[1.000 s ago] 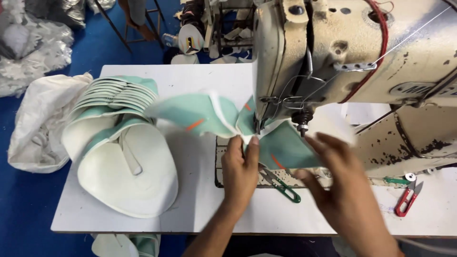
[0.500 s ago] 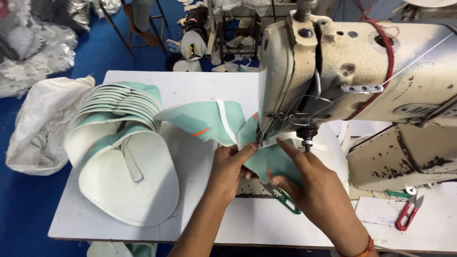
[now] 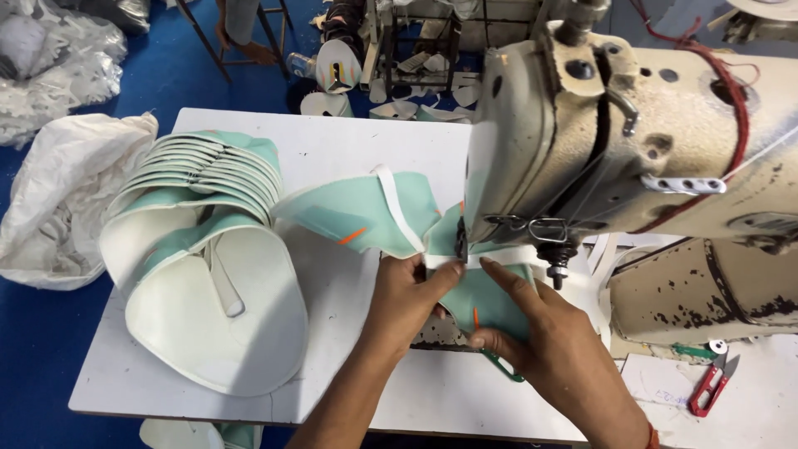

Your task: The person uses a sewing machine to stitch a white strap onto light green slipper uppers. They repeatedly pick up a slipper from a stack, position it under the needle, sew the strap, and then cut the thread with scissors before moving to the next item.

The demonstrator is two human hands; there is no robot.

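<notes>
Fingers pinching one mint piece, two hands

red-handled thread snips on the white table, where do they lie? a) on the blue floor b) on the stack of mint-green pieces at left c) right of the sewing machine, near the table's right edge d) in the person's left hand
c: the red-handled thread snips lie on the white table below the beige sewing machine, far right, apart from both hands.

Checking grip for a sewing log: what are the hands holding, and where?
Both the left hand and right hand pinch the mint-green piece near its white edge strip.
</notes>
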